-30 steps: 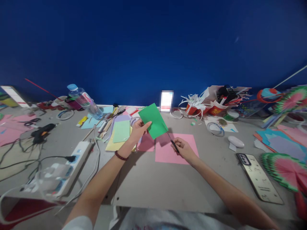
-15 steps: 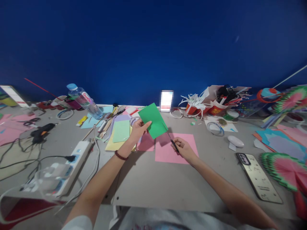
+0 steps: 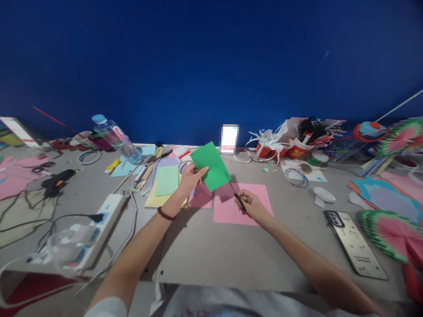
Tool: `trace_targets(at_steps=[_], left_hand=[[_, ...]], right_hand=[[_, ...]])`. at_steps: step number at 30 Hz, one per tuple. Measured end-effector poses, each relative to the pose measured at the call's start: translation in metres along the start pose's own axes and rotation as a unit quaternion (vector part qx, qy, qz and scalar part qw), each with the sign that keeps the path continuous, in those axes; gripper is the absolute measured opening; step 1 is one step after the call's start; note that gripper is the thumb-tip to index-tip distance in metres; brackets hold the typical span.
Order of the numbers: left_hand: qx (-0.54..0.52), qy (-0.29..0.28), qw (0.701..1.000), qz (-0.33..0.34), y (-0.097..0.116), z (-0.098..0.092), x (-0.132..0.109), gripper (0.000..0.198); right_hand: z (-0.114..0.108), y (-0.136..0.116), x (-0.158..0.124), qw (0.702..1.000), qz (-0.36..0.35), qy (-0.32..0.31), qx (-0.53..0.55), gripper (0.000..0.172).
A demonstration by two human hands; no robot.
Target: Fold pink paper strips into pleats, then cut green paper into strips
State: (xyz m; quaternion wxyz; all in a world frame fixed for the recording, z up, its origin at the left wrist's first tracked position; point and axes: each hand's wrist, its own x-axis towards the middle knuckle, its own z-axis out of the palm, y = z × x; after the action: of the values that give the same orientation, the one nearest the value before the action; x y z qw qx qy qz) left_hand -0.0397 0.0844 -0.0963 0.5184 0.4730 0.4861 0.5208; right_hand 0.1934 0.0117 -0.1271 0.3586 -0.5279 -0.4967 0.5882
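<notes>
My left hand (image 3: 189, 179) pinches the lower left corner of a green paper sheet (image 3: 211, 164) and holds it up above the table. My right hand (image 3: 251, 205) is closed on the black handles of small scissors (image 3: 235, 193), whose blades reach up to the sheet's lower right edge. Below both hands a pink paper sheet (image 3: 244, 206) lies flat on the grey table (image 3: 205, 251). A bead bracelet sits on my left wrist.
A smartphone (image 3: 355, 244) lies at the right, near fan-shaped paper pieces (image 3: 390, 233). A power strip (image 3: 95, 224) with cables, a glue gun (image 3: 56, 182) and a water bottle (image 3: 114, 137) are on the left. Paper stacks (image 3: 165, 185), red cups (image 3: 294, 149) and tape rolls crowd the back edge.
</notes>
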Motion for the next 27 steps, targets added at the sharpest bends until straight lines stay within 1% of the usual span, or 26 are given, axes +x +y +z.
trace_targets(at_steps=[10,16,27], left_hand=[[0.002,-0.006,1.000,-0.009,0.0005,-0.0003,0.0002,0.041],[0.000,-0.008,1.000,-0.014,0.0036,0.0019,-0.0018,0.042],[-0.002,-0.002,1.000,-0.022,0.0034,0.0020,-0.0015,0.042]], right_hand=[[-0.0016,0.0014,0.0014,0.999,0.027,-0.021,0.022,0.037],[-0.0025,0.0007,-0.0001,0.999,0.023,-0.037,0.028,0.039],[-0.0031,0.0040,0.0015,0.998,0.033,-0.036,0.038,0.043]])
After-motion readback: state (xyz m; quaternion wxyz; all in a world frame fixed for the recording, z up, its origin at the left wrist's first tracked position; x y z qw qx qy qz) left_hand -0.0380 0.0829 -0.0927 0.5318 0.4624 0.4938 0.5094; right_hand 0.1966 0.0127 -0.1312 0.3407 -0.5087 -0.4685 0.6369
